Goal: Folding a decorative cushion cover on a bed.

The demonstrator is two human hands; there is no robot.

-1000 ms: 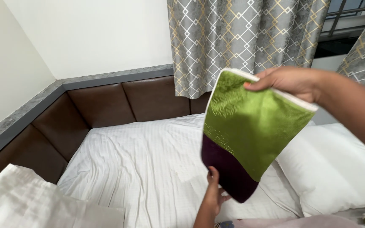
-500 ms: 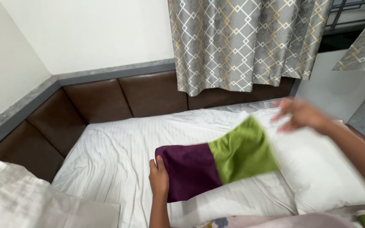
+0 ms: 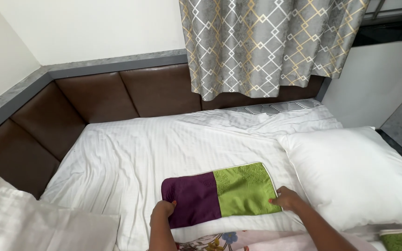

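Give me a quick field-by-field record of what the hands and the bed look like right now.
left hand: on the purple end of the cushion cover
right hand: on the cover's green end
cushion cover: flat on the white bedsheet
white pillow: right of the cover
headboard: brown, padded
curtain: grey, diamond pattern
floral cloth: at the near edge

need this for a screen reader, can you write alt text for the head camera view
Two hands press a flat purple and green cushion cover onto a white bed sheet, the left hand on its purple end and the right hand on its green end. A white pillow lies to the right, below a grey patterned curtain.
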